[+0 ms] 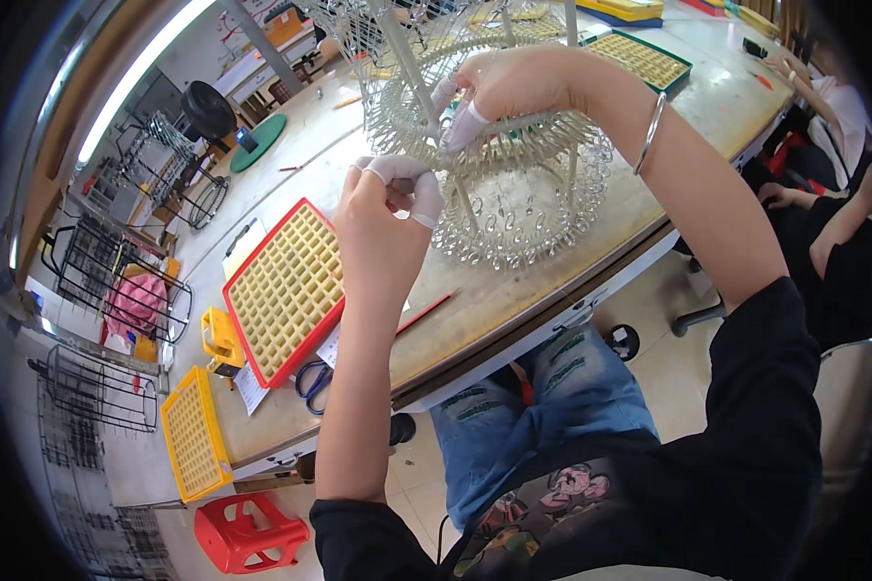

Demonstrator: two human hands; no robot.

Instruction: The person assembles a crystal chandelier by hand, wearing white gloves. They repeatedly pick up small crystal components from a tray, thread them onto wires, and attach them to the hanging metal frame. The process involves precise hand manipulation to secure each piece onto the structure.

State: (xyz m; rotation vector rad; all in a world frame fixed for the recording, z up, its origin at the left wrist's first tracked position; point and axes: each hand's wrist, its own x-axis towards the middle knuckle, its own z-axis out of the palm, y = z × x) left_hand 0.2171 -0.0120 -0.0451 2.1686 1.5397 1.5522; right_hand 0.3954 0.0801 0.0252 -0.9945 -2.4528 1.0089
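Note:
A round tiered rack (523,218) stands on the worktable, its pale rings lined with many small hooks. My right hand (513,85) reaches over the upper ring from the right. Its thumb and finger, in white finger cots, are closed together at the ring's left side. My left hand (383,198) is held just left of the rack, fingers curled into a pinch and also in white cots. Whatever sits between either hand's fingertips is too small or hidden to make out. Left of my left forearm lies a red-framed tray (291,290) with a cream grid of small compartments.
Blue-handled scissors (312,385), a red pencil (426,312) and a yellow tool (222,341) lie on the worktable (513,310). A yellow tray (196,436) rests at its left end, a green-framed tray (641,58) farther back. Another person (833,208) sits at right; a red stool (250,533) stands below.

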